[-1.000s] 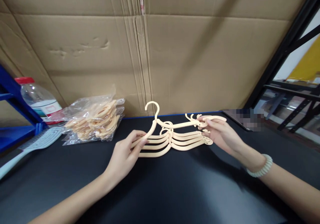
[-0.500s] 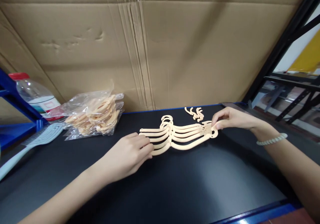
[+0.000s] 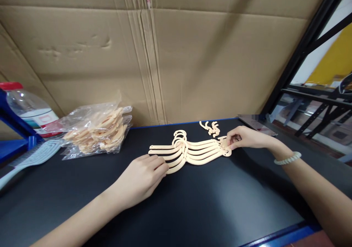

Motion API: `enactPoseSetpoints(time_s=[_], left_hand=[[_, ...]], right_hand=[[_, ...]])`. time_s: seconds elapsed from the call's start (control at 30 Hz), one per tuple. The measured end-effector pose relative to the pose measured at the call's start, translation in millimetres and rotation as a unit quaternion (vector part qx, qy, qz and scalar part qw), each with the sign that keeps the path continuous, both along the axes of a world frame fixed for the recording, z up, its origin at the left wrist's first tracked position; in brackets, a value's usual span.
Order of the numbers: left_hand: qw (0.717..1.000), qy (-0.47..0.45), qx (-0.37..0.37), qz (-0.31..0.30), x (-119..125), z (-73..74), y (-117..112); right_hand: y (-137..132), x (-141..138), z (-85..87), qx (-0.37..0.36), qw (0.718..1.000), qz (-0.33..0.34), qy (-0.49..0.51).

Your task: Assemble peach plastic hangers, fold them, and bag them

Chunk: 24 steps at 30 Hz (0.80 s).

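Observation:
Several cream plastic hangers [image 3: 192,151] lie overlapped in a flat row on the black tabletop [image 3: 192,210]. My left hand [image 3: 144,177] rests palm down at their left ends, fingers together and touching the nearest hanger's tip. My right hand [image 3: 243,137] is at the right ends, its fingers curled and pinching the hangers' tips. A bead bracelet [image 3: 287,159] is on my right wrist. A few small cream plastic pieces [image 3: 210,127] lie just behind the hangers.
A clear bag of more cream hangers [image 3: 96,131] lies at the back left. A pale blue brush [image 3: 30,160], a plastic bottle with a red cap [image 3: 26,107] and a blue rack [image 3: 11,129] are at the far left. A cardboard wall [image 3: 165,56] stands behind; black shelving [image 3: 308,45] is on the right.
The top hanger that both hands held raised a second ago now lies flat on the stack. Both hands stay at the stack's ends, and the view has shifted slightly.

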<state>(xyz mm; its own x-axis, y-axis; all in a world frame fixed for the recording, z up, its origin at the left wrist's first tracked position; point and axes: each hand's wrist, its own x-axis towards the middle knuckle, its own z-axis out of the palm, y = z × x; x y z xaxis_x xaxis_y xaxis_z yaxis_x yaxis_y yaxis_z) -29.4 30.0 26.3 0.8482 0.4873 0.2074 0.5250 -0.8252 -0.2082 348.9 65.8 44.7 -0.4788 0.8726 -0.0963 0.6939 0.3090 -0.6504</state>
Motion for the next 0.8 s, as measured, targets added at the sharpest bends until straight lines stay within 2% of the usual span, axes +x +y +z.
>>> enactPoseSetpoints(time_s=[0.13,0.37,0.47,0.63,0.8], left_hand=[[0.999,-0.008,0.014,0.027,2.0,-3.8,-0.1],[0.997,-0.012,0.01,0.071,4.6,-4.1,-4.0],[0.996,-0.021,0.006,0.092,7.0,-4.4,-9.1],[0.99,-0.08,0.013,0.118,16.8,-12.4,-19.7],[0.984,-0.114,0.036,0.132,19.9,-23.0,-19.9]], right_hand=[[-1.4,0.0,-1.5,0.049,0.997,-0.023,-0.049],[-8.7,-9.3,4.0,0.072,0.994,-0.009,-0.083],[-11.6,-18.7,3.6,0.116,0.989,-0.028,-0.09],[-21.5,-51.8,-15.5,0.262,0.962,-0.037,-0.062],[-38.9,-88.5,-42.2,0.284,0.95,0.005,-0.13]])
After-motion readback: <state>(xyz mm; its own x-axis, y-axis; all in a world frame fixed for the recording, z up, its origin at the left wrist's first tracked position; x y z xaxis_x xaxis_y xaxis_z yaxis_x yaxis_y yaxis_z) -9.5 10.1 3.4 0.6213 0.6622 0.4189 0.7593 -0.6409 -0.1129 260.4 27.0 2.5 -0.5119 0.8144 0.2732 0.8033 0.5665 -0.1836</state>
